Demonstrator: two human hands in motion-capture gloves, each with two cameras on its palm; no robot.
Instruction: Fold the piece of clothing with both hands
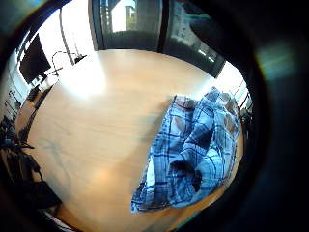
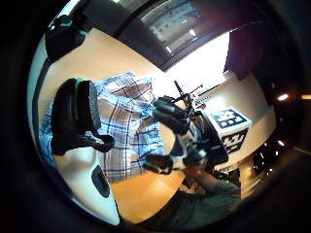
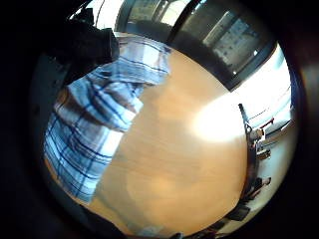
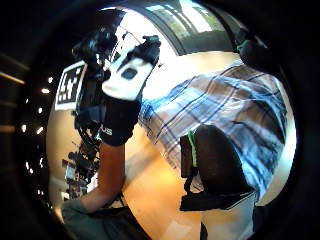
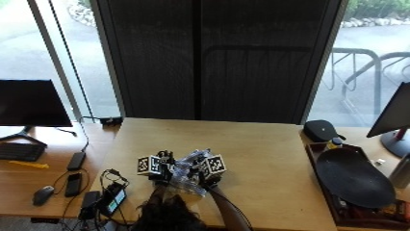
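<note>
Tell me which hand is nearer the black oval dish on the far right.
Right. The right hand is at the blue plaid cloth, on its side facing the black oval dish; the left hand is across the cloth, farther away.

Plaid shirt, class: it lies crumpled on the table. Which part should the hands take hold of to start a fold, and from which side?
Judging by its pose, the shirt is best pinched along its free edge lying flat on the table, one hand towards each end, coming from the bare-table side; the middle is bunched in folds.
</note>
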